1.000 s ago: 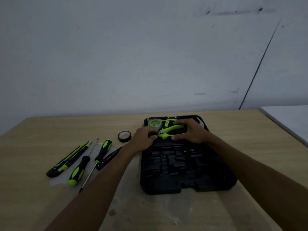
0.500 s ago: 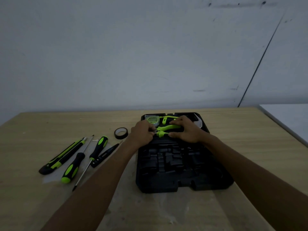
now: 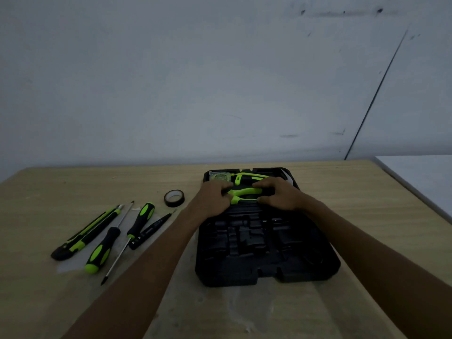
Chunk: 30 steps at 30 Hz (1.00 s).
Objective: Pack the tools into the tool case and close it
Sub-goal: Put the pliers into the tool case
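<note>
A black tool case [image 3: 266, 270] lies open on the wooden table. At its far end sit a tape measure [image 3: 220, 176] and a green-handled tool [image 3: 252, 176]. Just nearer, green-handled pliers [image 3: 244, 195] lie across the case. My left hand [image 3: 212, 199] grips their left end and my right hand [image 3: 281, 195] presses on their right end. Left of the case lie a black-and-green utility knife [image 3: 85, 234], two green-and-black screwdrivers [image 3: 102, 250] [image 3: 140, 220], a thin black tester pen [image 3: 151, 231] and a roll of black tape [image 3: 174, 198].
The table [image 3: 379, 216] meets a grey wall at the back. A white surface [image 3: 425, 174] adjoins its right edge. A pale worn patch marks the wood in front of the case.
Both hands stay on the pliers, which have sunk lower into the case. The view has shifted slightly, so everything sits a little lower and left in frame.
</note>
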Available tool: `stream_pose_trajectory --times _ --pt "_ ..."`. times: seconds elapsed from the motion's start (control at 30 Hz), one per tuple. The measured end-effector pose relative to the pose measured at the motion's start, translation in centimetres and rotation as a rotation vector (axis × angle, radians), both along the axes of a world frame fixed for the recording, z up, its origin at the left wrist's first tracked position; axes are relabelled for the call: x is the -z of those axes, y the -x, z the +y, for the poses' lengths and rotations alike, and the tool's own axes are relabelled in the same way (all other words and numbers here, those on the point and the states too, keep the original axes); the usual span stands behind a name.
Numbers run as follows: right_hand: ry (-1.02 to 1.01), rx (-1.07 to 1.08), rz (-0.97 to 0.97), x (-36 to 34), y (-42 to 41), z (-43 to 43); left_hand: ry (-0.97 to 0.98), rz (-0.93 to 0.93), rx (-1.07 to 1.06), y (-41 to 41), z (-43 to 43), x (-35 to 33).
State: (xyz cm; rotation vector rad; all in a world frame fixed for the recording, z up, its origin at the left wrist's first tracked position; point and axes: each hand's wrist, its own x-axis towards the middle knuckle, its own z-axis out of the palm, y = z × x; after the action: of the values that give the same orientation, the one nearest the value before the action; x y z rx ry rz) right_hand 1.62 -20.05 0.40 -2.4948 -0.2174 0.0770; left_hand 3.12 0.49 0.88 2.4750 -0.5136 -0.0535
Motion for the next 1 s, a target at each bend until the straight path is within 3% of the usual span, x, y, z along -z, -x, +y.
stream_pose_trajectory --times 0.17,0.5,1.0 --pt "0.104 0.055 -0.006 0.1 -0.3 0.0 -0.01 0.021 0.102 0.1 0.0 0.5" --pt "0.25 0.018 0.128 -2.4 -1.1 0.3 0.099 0.091 0.041 -1.2 -0.5 0.0" --pt "0.455 -0.011 0.163 -5.0 -1.5 2.0 -0.16 -0.062 -0.057 -1.9 -0.7 -0.1"
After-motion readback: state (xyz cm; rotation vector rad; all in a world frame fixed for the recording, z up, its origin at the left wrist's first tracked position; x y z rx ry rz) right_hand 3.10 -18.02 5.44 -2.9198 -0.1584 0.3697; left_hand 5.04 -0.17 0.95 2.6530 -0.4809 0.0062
